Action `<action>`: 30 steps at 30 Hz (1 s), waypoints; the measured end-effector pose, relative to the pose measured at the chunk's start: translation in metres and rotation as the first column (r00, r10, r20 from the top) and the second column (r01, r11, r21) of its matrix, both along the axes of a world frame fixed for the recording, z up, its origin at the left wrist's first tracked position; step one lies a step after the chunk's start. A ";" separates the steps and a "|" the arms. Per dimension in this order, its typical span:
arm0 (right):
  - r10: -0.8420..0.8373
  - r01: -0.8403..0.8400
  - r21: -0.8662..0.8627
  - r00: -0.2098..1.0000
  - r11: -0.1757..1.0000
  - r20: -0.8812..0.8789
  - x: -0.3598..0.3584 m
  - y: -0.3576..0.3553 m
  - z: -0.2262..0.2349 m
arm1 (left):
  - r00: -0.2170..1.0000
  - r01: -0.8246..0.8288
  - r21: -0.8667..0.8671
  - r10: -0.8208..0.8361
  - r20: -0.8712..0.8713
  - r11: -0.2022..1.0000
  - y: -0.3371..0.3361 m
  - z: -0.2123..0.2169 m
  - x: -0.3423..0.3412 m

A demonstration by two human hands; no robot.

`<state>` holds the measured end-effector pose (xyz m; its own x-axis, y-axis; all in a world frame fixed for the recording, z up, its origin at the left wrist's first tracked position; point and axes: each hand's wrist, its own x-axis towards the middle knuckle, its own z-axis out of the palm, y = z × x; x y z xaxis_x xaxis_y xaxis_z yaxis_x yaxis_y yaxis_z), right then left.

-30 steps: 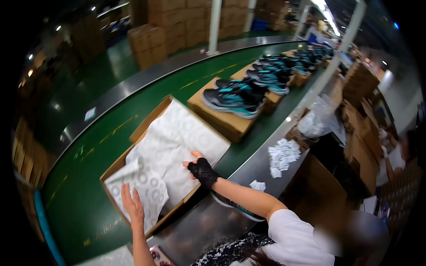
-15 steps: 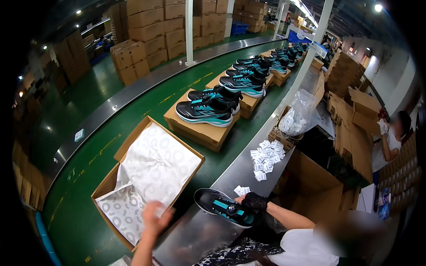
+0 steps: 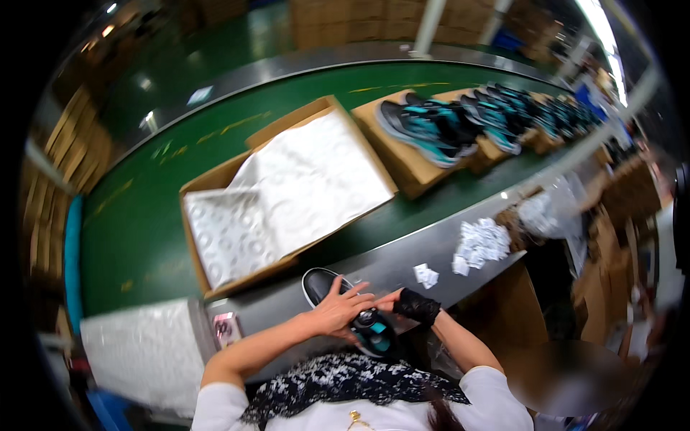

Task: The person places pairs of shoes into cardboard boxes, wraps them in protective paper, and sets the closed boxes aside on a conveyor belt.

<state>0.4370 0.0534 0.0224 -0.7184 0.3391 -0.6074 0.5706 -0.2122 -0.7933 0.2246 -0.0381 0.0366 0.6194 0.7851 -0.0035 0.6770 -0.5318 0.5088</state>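
Note:
A black sneaker with teal trim (image 3: 379, 332) lies on the metal ledge close to my body, its toe pointing away and left. My left hand (image 3: 343, 310) reaches across its upper with the fingers spread and touching it. At the shoe's right side is my right hand (image 3: 394, 302), in a black lace half-glove, its fingers closed together at the shoe's edge. My fingers cover part of the upper. Beyond the shoe stands an open cardboard shoebox (image 3: 192, 241) lined with white patterned tissue paper (image 3: 316, 172).
Several sneakers (image 3: 424, 129) stand on closed boxes along the green conveyor (image 3: 144, 237). Small white packets (image 3: 480, 244) lie piled on the ledge at right, with a few loose packets (image 3: 425, 276) nearer. A stack of white paper (image 3: 144, 348) and a pink item (image 3: 227, 329) sit at left.
My left hand has come from the shoebox's near edge onto the sneaker. My right hand remains at the shoe. The view has turned, so the shoebox appears farther right and higher.

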 end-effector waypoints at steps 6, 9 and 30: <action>-0.388 0.302 -0.271 0.844 0.914 -0.370 -0.014 0.037 -0.028 | 0.656 -0.600 -0.217 0.628 0.418 0.770 -0.026 0.054 -0.047; -0.381 0.329 -0.229 0.894 0.916 -0.236 -0.052 0.041 0.001 | 0.094 -0.578 -0.582 0.755 0.649 0.572 -0.056 0.097 -0.101; -0.767 0.768 -0.108 0.599 0.631 -0.230 -0.199 0.018 0.023 | -0.476 -0.058 -0.981 0.859 0.190 0.185 0.067 -0.025 -0.209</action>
<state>0.2385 0.0712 0.0456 -0.3079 0.8334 -0.4591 -0.0018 -0.4830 -0.8756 0.0159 0.0287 0.0117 -0.3373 0.6788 -0.6523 -0.7379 0.2396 0.6309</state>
